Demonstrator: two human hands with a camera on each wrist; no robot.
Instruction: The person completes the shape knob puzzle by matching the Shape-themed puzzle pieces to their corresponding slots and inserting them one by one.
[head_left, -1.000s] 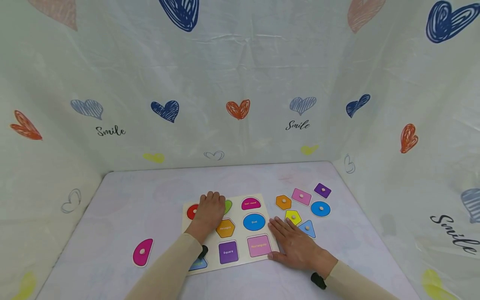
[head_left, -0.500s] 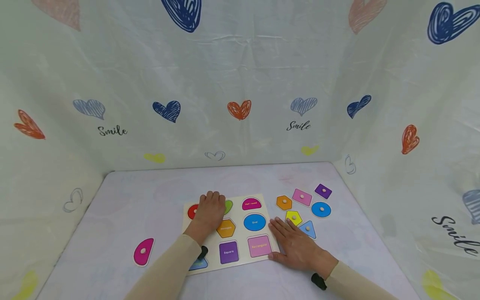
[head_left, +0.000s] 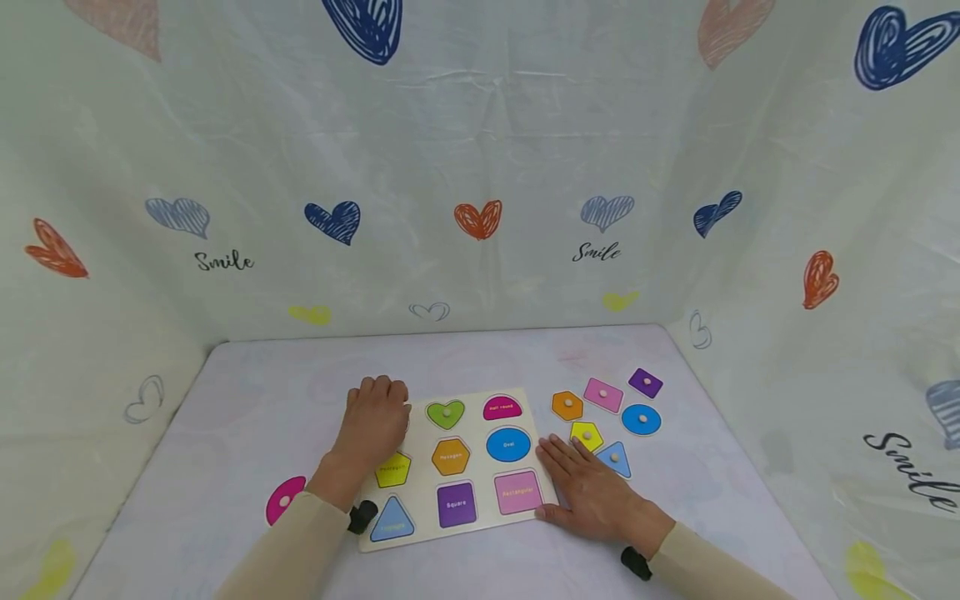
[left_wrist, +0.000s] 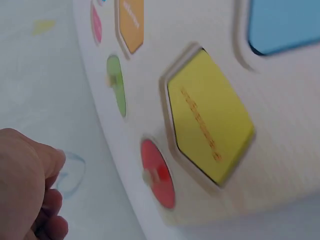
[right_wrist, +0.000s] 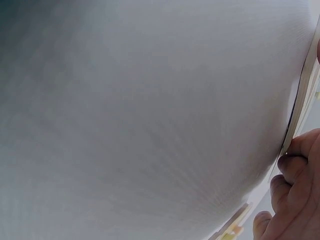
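L hand [head_left: 371, 421] is hovering nr puzzle board's [head_left: 425, 512] far-L corner, fingers loosely curled, gripping nothing; red circle piece [left_wrist: 159, 172] is sitting there, apart from it. Half-round piece [head_left: 282, 497] is lying nr-L of L hand (the closer one), btwn board & desk's [head_left: 300, 392] L edge, long axis running roughly front-to-back. R hand [head_left: 592, 496] is resting, fingers extended, at board's R edge.

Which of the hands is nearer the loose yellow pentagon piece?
Right. The right hand lies just on the near side of the loose yellow pentagon piece; the left hand is across the puzzle board, by its far-left corner.
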